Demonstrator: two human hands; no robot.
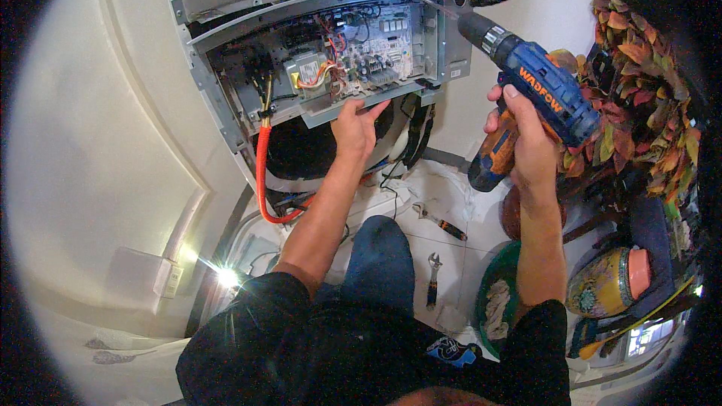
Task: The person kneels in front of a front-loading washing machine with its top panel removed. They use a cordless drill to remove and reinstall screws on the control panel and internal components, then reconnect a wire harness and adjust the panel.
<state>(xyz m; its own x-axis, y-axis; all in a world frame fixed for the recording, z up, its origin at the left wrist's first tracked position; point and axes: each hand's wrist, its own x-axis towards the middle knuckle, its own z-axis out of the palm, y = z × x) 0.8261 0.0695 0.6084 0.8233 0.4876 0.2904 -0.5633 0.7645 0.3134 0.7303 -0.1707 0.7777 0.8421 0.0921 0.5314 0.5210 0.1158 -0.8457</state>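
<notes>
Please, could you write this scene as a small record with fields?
Left hand: at lower edge of open grey metal box
Right hand: gripping blue-and-orange cordless drill, thin bit near box's upper edge
Inside box: white circuit board, coloured wires
Leaving box: orange sleeved cable
Floor: two metal adjustable wrenches, round green container

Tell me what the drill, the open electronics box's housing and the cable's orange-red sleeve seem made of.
Drill: likely molded plastic, matte blue and orange, judging by its ribbed shell.
Housing: apparently sheet metal, dull silver-gray, with thin folded edges.
Sleeve: perhaps flexible plastic or woven fabric, evenly colored; its smooth bend fits both.
</notes>
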